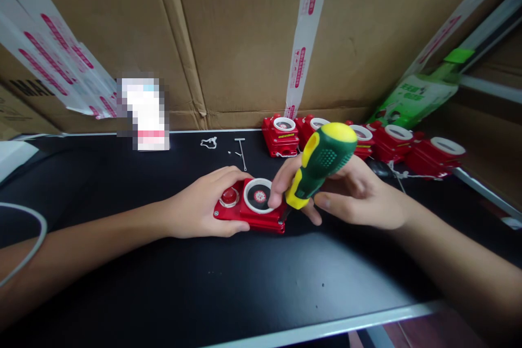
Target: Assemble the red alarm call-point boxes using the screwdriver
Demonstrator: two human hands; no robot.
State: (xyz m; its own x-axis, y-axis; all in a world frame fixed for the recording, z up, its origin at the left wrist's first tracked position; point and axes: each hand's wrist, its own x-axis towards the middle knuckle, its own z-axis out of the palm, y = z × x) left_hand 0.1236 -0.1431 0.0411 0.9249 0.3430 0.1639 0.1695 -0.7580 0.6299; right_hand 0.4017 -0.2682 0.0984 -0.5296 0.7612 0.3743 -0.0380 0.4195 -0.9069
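Observation:
A red device with a red push button and a round white-rimmed dial lies flat on the black table. My left hand grips its left end, fingers along the far edge. My right hand holds a green and yellow screwdriver tilted, handle up and to the right. Its tip points down at the device's right front corner and is hidden by my fingers.
A row of several similar red devices stands at the back right against a cardboard wall. A thin metal T-shaped pin, small screws and a bent wire piece lie behind the device. A green box leans at the right.

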